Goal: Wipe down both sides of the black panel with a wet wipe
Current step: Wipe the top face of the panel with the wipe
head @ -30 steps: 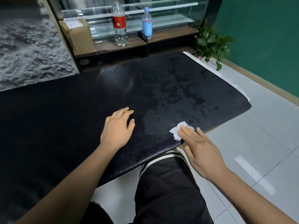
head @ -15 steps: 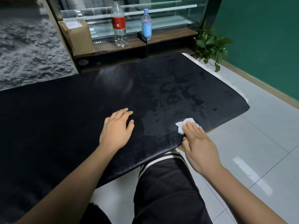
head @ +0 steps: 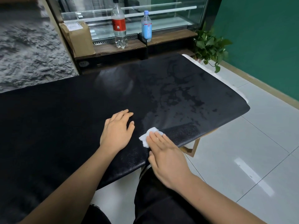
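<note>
A large black panel (head: 68, 113) lies flat across the view, with wet streaks and dark blotches on its right half. A small white wet wipe (head: 146, 137) sits on the panel near its front edge. My right hand (head: 166, 157) presses the wipe down with straight fingers; most of the wipe is hidden under them. My left hand (head: 117, 132) rests flat on the panel just left of the wipe, fingers relaxed, holding nothing.
Behind the panel a wooden ledge carries a cardboard box (head: 77, 38), a red-label bottle (head: 119, 25) and a blue-label bottle (head: 146, 26) before a glass case. A potted plant (head: 208, 46) stands at the far right corner. White tiled floor (head: 242, 151) lies to the right.
My right hand slid the wipe leftward along the front edge, ending close to my left hand. The left hand stayed in place.
</note>
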`<state>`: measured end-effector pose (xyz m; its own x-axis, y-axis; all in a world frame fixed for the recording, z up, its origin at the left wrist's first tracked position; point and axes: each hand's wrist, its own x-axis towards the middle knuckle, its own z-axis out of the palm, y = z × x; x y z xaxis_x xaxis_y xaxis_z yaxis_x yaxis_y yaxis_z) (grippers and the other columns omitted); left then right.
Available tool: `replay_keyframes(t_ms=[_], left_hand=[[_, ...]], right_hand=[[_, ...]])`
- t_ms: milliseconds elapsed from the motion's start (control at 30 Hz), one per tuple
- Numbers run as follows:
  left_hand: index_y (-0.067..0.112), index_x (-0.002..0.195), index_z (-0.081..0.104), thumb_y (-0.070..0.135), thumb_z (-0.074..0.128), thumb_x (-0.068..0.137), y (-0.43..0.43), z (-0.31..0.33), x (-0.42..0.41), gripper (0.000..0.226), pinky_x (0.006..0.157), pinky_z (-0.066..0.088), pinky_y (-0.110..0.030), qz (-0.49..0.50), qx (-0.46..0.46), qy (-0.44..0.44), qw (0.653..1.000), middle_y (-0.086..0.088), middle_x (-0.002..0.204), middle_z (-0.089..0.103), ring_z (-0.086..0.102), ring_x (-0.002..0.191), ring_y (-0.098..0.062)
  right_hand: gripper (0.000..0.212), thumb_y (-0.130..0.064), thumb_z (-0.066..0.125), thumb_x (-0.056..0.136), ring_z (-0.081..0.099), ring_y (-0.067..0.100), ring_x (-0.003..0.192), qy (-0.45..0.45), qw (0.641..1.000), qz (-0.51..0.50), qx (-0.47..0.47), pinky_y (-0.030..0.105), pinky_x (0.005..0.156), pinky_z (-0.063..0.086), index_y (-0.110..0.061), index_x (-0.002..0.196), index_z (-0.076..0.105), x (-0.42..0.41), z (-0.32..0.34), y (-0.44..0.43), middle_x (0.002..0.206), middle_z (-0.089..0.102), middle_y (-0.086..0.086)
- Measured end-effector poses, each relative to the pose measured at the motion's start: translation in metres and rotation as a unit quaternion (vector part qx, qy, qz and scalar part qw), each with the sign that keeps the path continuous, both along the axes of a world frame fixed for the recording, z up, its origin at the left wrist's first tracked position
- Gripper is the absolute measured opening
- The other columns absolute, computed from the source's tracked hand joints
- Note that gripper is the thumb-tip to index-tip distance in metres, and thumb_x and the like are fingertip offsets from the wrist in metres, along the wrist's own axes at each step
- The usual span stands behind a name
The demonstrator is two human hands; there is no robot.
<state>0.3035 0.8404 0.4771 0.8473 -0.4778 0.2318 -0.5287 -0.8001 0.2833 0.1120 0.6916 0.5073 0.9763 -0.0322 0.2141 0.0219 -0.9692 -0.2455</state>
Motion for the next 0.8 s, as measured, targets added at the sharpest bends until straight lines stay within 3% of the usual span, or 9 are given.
replay_keyframes(t_ms=[200,400,567,800], left_hand=[[0.033,0.148,0.052,0.046,0.042,0.106,-0.001,0.0,0.0,0.045,0.118,0.031,-0.036,-0.001,0.0,0.002,1.0,0.014,0.16,0.044,0.036,0.147,-0.007],[0.032,0.149,0.053,0.045,0.043,0.107,0.0,0.001,-0.001,0.045,0.118,0.031,-0.037,-0.003,0.0,0.0,1.0,0.013,0.16,0.044,0.036,0.148,-0.007],[0.032,0.148,0.054,0.045,0.044,0.107,0.0,0.002,-0.001,0.044,0.119,0.032,-0.037,-0.003,-0.004,0.002,1.0,0.013,0.16,0.045,0.036,0.148,-0.007],[0.034,0.149,0.053,0.047,0.04,0.108,0.0,0.002,-0.001,0.045,0.119,0.03,-0.036,0.001,0.0,0.008,1.0,0.014,0.161,0.043,0.034,0.149,-0.006]], right_hand=[[0.054,-0.031,0.041,0.103,0.036,0.018,0.152,0.011,0.998,0.069,-0.003,0.031,0.131,0.009,-0.012,0.152,0.05,0.003,-0.008,0.017,0.16,0.048,0.005],[0.052,-0.029,0.033,0.103,0.028,0.006,0.154,0.038,0.993,0.106,0.023,0.024,0.129,0.001,-0.021,0.151,0.049,0.009,0.001,-0.005,0.163,0.043,-0.006],[0.055,-0.03,0.028,0.102,0.017,0.0,0.157,0.06,0.995,0.077,0.021,0.027,0.13,0.001,-0.027,0.156,0.042,0.012,0.0,-0.032,0.168,0.033,-0.012],[0.05,-0.027,0.025,0.101,0.025,-0.002,0.152,0.066,0.998,-0.002,0.0,0.027,0.13,0.006,-0.032,0.147,0.044,0.017,0.0,-0.085,0.163,0.037,-0.019]])
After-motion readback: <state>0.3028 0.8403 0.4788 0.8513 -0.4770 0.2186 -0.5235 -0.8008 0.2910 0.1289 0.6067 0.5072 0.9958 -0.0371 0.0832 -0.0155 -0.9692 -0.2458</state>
